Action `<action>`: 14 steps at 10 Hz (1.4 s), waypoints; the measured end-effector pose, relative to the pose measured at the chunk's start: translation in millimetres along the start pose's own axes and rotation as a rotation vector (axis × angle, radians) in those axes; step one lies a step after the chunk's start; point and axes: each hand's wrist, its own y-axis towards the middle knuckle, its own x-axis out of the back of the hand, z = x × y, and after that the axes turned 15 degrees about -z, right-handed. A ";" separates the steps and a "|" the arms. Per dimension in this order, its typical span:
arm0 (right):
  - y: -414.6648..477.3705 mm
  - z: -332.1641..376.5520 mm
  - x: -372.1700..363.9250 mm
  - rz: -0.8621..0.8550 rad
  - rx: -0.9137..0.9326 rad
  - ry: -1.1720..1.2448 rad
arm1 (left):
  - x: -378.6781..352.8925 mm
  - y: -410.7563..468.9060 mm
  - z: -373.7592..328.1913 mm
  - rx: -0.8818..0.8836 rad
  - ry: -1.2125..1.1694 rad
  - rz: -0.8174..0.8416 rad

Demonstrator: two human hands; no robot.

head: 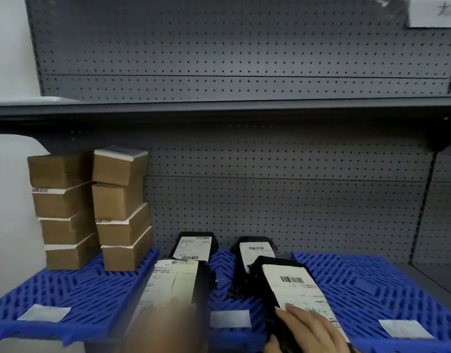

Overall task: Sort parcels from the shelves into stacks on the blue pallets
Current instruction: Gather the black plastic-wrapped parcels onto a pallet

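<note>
Right hand [311,329] gripped a black parcel [290,284], blurred left hand [163,327] at a second parcel [178,281], grip impossible to tell, brown boxes [92,207] stacked on blue pallet [66,289] beyond it

My left hand [165,324] is just motion blur at the bottom edge, so I can't tell the grip. It hides the near end of a labelled parcel [178,281]. My right hand [311,329] is cut off at the wrist and covers the near end of the black parcel [290,289]. Label print is too small to read. The paper sign [435,11] is cropped at the top right, writing illegible.
</note>
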 end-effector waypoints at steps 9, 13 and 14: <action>58.1 -63.8 -232.8 0.314 -0.059 -0.424 | -175.5 93.5 61.6 0.742 -0.274 0.867; 41.7 -10.4 -177.0 0.174 -0.139 -0.470 | -113.1 86.8 73.1 0.732 -0.339 0.820; 27.8 3.4 -153.3 0.191 -0.125 -0.475 | -89.4 79.3 73.6 0.763 -0.387 0.806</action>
